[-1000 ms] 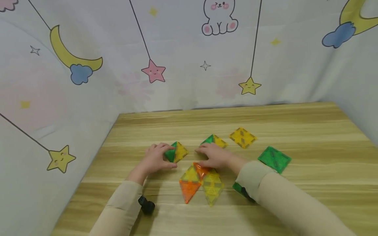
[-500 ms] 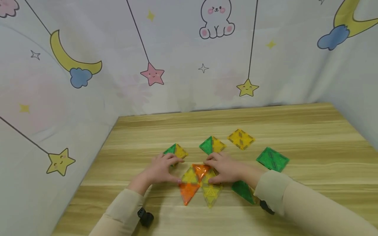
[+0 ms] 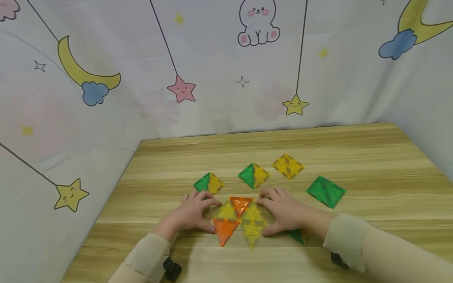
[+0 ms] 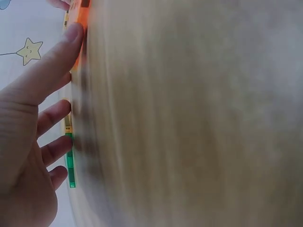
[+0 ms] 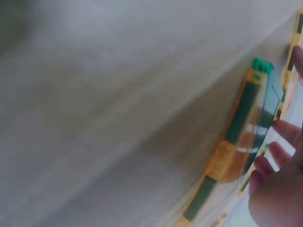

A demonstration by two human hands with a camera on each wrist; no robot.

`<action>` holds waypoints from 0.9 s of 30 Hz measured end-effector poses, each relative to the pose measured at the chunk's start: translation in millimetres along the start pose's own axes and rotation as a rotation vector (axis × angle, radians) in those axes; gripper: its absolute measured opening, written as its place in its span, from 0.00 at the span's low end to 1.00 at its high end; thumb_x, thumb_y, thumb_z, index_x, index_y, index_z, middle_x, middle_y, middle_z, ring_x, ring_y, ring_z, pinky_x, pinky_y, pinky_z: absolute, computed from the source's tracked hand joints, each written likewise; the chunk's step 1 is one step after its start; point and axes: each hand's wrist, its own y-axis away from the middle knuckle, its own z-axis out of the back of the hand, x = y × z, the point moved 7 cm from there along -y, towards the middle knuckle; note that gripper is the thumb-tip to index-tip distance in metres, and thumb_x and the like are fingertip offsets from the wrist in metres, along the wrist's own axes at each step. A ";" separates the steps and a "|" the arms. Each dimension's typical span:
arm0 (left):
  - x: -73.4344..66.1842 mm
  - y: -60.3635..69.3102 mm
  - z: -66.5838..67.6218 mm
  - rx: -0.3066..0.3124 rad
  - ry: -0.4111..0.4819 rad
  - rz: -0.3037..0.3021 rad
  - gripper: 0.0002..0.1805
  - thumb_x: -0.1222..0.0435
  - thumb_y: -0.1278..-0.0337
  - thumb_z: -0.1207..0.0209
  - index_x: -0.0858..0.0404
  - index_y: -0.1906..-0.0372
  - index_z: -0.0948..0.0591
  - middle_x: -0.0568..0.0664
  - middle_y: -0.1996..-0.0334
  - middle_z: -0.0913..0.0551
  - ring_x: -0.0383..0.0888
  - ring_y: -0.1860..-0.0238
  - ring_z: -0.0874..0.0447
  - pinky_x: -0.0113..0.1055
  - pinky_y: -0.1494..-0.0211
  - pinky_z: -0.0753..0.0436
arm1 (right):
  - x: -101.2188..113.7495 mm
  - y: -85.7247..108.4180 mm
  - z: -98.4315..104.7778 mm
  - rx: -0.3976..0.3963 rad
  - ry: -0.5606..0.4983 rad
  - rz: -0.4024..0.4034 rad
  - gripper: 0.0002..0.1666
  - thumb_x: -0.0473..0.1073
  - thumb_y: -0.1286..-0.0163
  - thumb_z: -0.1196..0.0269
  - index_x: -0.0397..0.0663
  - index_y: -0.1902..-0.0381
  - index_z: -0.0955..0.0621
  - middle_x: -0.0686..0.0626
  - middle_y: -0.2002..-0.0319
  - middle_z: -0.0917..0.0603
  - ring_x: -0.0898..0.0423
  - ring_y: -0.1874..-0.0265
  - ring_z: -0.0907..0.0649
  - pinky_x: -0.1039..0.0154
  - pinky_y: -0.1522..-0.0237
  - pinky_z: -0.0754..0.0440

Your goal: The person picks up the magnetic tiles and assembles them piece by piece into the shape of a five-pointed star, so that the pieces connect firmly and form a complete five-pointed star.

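Triangular magnetic tiles lie joined in a partial ring on the table: a left yellow tile [image 3: 226,211], an upper orange tile [image 3: 241,205], a lower orange tile [image 3: 225,230] and yellow tiles [image 3: 252,232] on the right. My left hand [image 3: 192,211] lies along the ring's left side, fingers spread and loosely bent. In the left wrist view, its thumb touches an orange tile [image 4: 82,15]. My right hand [image 3: 286,211] borders the right side, thumb and fingertips at the yellow tiles' outer edges. Part of a green-and-yellow tile pair [image 3: 298,236] is hidden beneath the right hand.
Beyond the hands lie two green-and-yellow tile pairs, one left [image 3: 209,182] and one central [image 3: 253,175]. A yellow pair [image 3: 288,166] and a green pair [image 3: 326,191] lie farther right. A patterned cloth [image 3: 212,59] hangs behind the wooden table [image 3: 371,157].
My right hand has moved from over the ring's top to its right side, uncovering the upper orange and yellow tiles. My left hand has come down from the left green-and-yellow pair to the ring's left edge.
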 end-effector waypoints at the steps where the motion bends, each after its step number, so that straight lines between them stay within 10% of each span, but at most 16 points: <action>1: -0.6 0.6 -0.6 -0.003 0.002 -0.003 0.39 0.39 0.65 0.31 0.43 0.40 0.26 0.45 0.44 0.33 0.50 0.47 0.40 0.51 0.48 0.41 | 0.0 1.1 -0.8 -0.001 0.000 0.000 0.49 0.69 0.52 0.33 0.45 0.39 0.28 0.44 0.39 0.34 0.42 0.41 0.37 0.40 0.43 0.41; 27: -3.3 1.0 -4.6 -0.031 0.119 -0.036 0.36 0.45 0.62 0.29 0.50 0.43 0.24 0.44 0.45 0.29 0.49 0.44 0.38 0.50 0.48 0.43 | 0.0 -1.3 -4.0 -0.061 -0.122 0.001 0.44 0.61 0.51 0.29 0.42 0.41 0.26 0.48 0.40 0.31 0.47 0.46 0.35 0.44 0.47 0.38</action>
